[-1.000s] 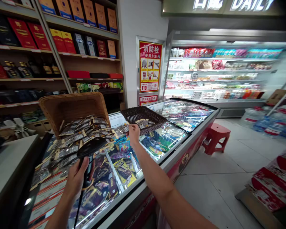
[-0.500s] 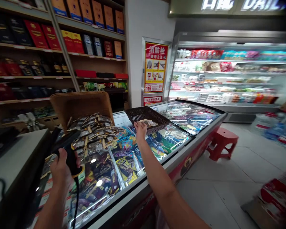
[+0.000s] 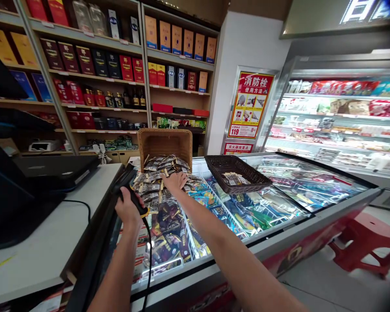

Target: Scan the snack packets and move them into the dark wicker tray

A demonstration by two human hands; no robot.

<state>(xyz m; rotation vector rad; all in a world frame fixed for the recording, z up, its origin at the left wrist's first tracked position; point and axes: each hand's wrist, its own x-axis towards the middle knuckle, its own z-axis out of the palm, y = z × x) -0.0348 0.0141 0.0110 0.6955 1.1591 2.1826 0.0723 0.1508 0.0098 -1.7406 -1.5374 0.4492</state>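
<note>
My left hand (image 3: 129, 208) is wrapped around the handle of a black barcode scanner (image 3: 134, 197) with yellow trim. Its black cable hangs down past my wrist. Over a heap of small brown and silver snack packets (image 3: 151, 187), my right hand (image 3: 176, 180) reaches palm down, thumb apart from the fingers, touching the top packets. The heap spills from a tan wicker basket (image 3: 165, 134) tipped on its side on the freezer's glass top. To the right stands a dark brown woven basket (image 3: 237, 167) with several packets (image 3: 235, 178) in it.
Beneath the glass, the chest freezer (image 3: 279, 234) holds wrapped ice creams in wire dividers. A white counter (image 3: 48, 234) with dark checkout equipment lies at left. Shelves of boxed bottles (image 3: 97, 65) stand behind. A red plastic stool (image 3: 370, 240) is on the floor at right.
My right hand has left the dark woven basket and moved left onto the packet heap. The view has swung left. The scanner stays in my left hand.
</note>
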